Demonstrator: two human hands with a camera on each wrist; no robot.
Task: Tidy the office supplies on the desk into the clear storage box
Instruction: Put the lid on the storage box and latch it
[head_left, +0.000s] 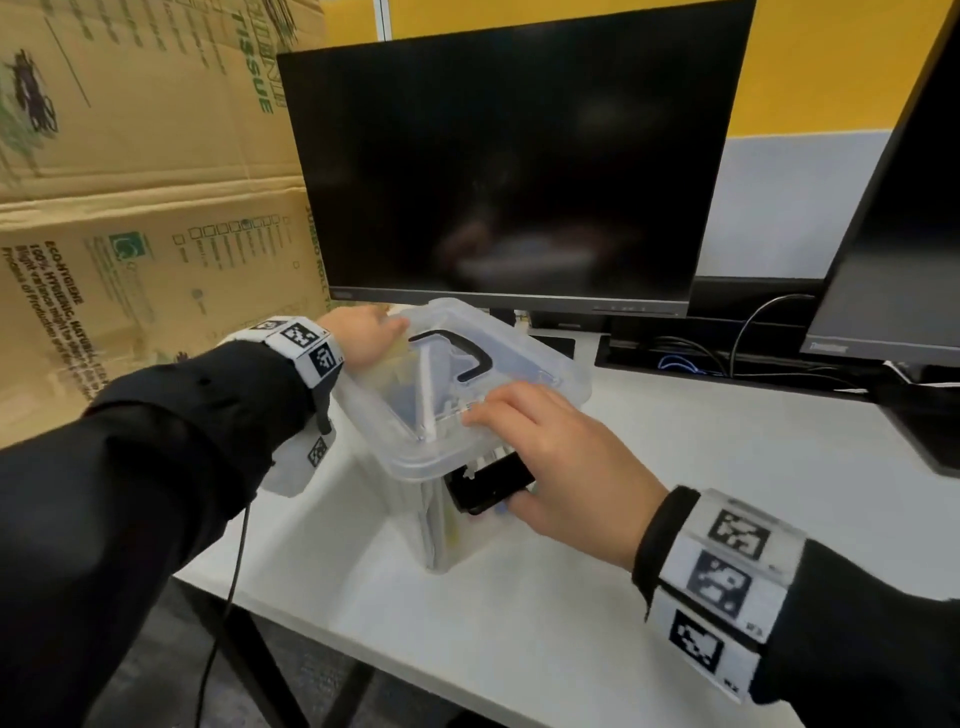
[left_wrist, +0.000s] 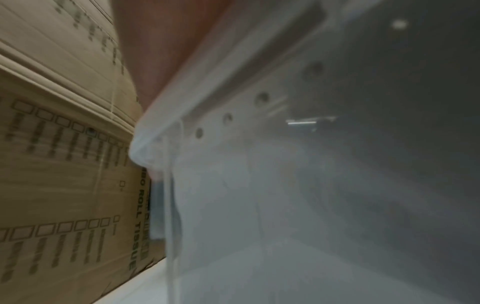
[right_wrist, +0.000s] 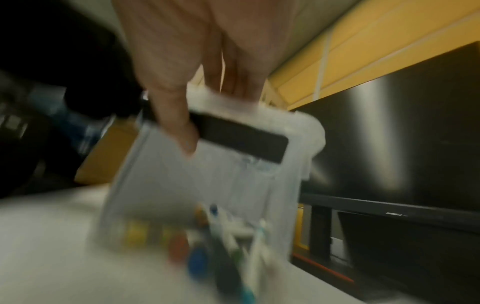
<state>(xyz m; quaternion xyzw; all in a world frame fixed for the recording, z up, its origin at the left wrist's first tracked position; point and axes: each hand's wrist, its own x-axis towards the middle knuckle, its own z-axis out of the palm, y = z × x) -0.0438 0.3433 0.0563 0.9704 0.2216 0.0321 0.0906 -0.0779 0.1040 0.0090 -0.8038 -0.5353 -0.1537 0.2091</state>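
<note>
The clear storage box (head_left: 441, 540) stands on the white desk (head_left: 701, 493) with its clear lid (head_left: 410, 395) on top, slightly tilted. A black handle (head_left: 470, 358) lies on the lid. My left hand (head_left: 363, 332) rests with straight fingers on the lid's far left edge. My right hand (head_left: 550, 457) has fingers on top of the lid's near right edge and its thumb under it by the black latch (head_left: 493, 486). In the right wrist view the thumb (right_wrist: 179, 127) lies against the latch (right_wrist: 241, 139), and blurred coloured pens and supplies (right_wrist: 202, 246) show inside the box.
A dark monitor (head_left: 493, 171) stands right behind the box and a second one (head_left: 893, 249) at the right. Stacked cardboard cartons (head_left: 130, 208) wall off the left. Cables (head_left: 701, 358) run along the back. The desk's front-left edge (head_left: 291, 613) is close to the box.
</note>
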